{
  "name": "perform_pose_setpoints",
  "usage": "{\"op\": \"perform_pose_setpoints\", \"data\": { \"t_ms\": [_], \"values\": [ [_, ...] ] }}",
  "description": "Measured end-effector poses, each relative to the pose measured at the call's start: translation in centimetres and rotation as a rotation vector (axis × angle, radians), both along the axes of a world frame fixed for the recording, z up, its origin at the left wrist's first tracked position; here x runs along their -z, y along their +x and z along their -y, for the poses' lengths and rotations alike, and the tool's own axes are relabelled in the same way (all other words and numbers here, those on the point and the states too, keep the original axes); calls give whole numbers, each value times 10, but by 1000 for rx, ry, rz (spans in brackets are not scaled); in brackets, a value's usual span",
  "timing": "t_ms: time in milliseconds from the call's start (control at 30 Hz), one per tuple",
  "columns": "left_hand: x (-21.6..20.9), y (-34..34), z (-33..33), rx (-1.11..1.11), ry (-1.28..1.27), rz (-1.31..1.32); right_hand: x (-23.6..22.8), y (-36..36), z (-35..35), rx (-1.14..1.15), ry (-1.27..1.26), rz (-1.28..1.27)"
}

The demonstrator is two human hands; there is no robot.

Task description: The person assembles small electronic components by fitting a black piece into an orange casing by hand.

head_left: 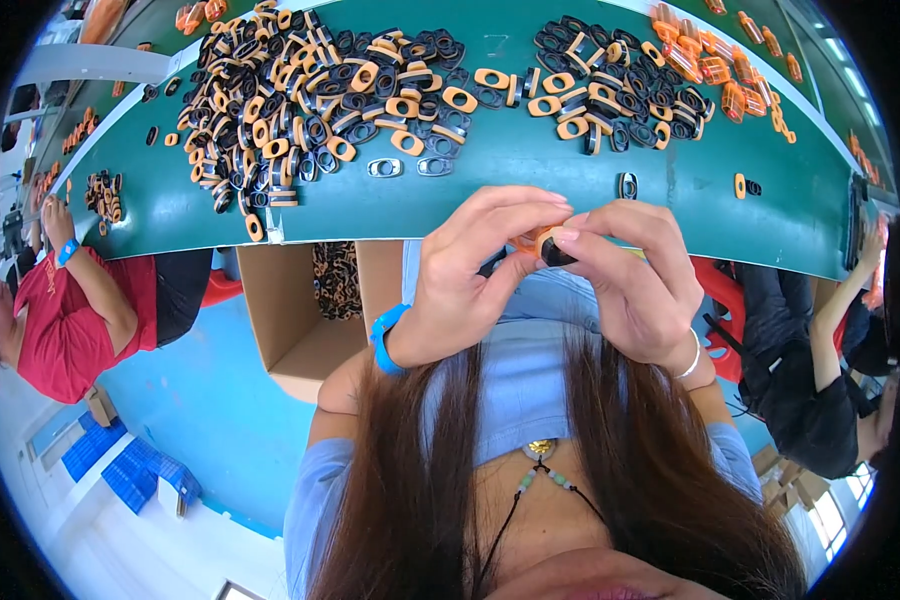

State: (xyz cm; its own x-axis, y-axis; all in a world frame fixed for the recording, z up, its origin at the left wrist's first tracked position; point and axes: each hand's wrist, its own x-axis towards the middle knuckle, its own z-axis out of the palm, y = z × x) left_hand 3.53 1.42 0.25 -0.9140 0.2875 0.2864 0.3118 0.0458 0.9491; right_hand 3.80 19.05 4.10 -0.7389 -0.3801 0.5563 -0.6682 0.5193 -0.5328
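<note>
My left hand (475, 265) and my right hand (638, 275) meet in front of my chest at the table's near edge. Both are closed, their fingertips pinching one small orange-and-black plastic part (555, 252). Its dark end shows between the fingers, and a bit of clear orange is visible on the left-hand side; the fingers cover the rest. Just beyond my right hand, a single oval black piece (627, 185) lies on the green table (510, 165). Two grey-and-black oval pieces (385, 168) rest beyond my left hand.
A large heap of black-and-orange oval pieces (270, 110) covers the table's left part, with a smaller heap (620, 90) at right. Clear orange parts (735, 75) lie behind that. Below the edge stands an open cardboard box (270, 310). People sit at left (80, 320) and right (805, 390).
</note>
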Motion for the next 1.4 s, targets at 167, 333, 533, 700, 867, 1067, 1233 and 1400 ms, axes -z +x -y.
{"op": "perform_pose_setpoints", "data": {
  "t_ms": [167, 333, 533, 700, 867, 1067, 1233, 1400],
  "values": [
    [-1, -1, -1, -15, -38, -75, -1, 0, 0, -10, -37, 58],
    [-4, 5, 0, -45, -75, 1, -5, 2, -5, 10, -47, 119],
    [-9, 3, 1, -52, -166, -160, -5, 4, -8, 10, -86, 127],
    [-14, 7, 0, -112, -236, -268, -5, 3, -6, -4, -78, 98],
    [-16, 9, -1, -162, -259, -348, -2, 5, -5, -36, -90, 76],
    [-17, 10, -1, -165, -300, -324, -1, 4, -5, -38, -65, 91],
    [-11, 3, 1, 169, 206, 446, -4, -8, -11, 6, -76, 263],
    [-3, -5, 5, 469, 846, 1136, 1, -17, -15, -39, -149, 313]
  ]
}}
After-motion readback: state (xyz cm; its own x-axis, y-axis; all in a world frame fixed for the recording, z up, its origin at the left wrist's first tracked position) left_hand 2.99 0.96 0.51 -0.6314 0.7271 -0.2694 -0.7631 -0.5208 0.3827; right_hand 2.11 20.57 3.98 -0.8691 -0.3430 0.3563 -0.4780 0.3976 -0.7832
